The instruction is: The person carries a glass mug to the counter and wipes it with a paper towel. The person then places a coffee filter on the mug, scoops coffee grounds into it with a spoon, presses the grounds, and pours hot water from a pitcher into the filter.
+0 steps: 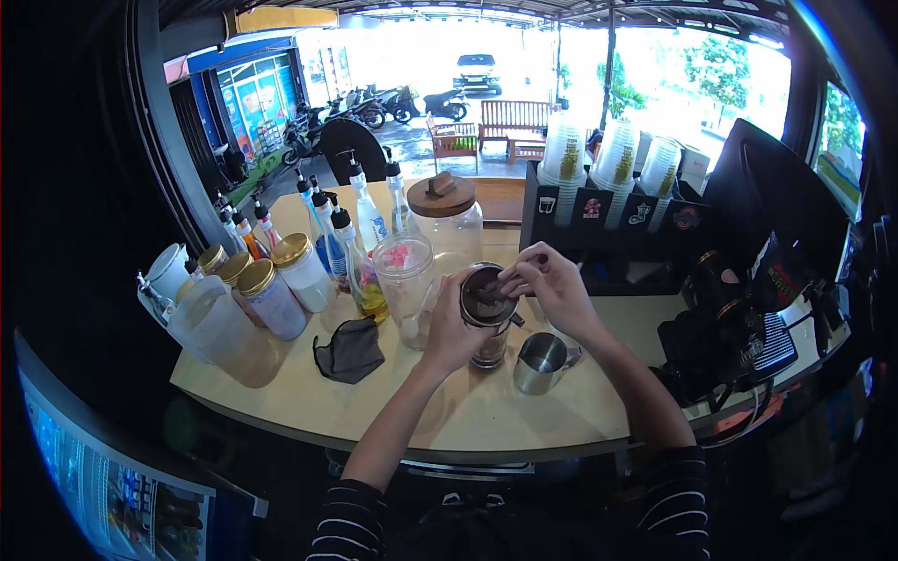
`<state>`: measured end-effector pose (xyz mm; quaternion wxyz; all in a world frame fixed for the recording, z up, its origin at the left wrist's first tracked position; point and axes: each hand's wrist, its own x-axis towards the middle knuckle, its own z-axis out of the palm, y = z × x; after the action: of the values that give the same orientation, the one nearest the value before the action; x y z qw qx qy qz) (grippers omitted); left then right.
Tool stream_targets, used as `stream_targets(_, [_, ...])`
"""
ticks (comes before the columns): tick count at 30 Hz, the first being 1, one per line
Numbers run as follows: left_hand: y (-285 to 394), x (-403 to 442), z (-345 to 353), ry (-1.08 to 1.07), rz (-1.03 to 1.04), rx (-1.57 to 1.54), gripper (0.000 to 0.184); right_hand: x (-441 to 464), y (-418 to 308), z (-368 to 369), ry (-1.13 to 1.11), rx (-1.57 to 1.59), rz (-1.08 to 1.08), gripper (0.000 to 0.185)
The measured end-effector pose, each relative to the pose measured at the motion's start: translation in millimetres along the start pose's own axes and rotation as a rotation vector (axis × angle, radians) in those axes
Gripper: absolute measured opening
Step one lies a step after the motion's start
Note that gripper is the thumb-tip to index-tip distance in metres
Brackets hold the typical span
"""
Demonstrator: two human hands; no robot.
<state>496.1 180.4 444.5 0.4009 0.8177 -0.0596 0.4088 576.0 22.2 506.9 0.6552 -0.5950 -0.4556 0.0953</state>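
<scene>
My left hand (456, 323) is wrapped round a round metal-rimmed cup (487, 295), tilted so its dark inside faces me. Over the right side of the rim is my right hand (554, 288), its fingers pinched together; whatever they hold is too small to name. Below the cup stands a clear glass (490, 352), partly hidden by it. A steel milk pitcher (541, 364) sits on the counter just right of the glass. To the left of my left hand is a clear jar (404, 280) with something pink near its top.
Pump bottles (369, 210), gold-lidded jars (301, 271) and a plastic pitcher (229, 332) crowd the left side of the counter (440, 421). A dark cloth mask (349, 352) lies in front. At the back right stands a black holder (589, 234) with stacked plastic cups; black equipment (716, 327) fills the right.
</scene>
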Motion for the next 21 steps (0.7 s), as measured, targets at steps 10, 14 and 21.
stream_targets(10, [2.0, 5.4, -7.1, -0.108, 0.001, -0.022, 0.079, -5.4, -0.4, -5.4, -0.131, -0.099, 0.004, 0.015])
stream_targets(14, [7.0, 9.8, -8.6, -0.076, -0.056, -0.059, 0.078, -4.9, -1.8, -14.0, 0.016, 0.173, -0.011, 0.019])
stream_targets(21, [16.8, 24.0, -18.0, -0.075, -0.129, -0.02, 0.076, -13.9, 21.2, -63.1, 0.401, 0.423, -0.076, 0.024])
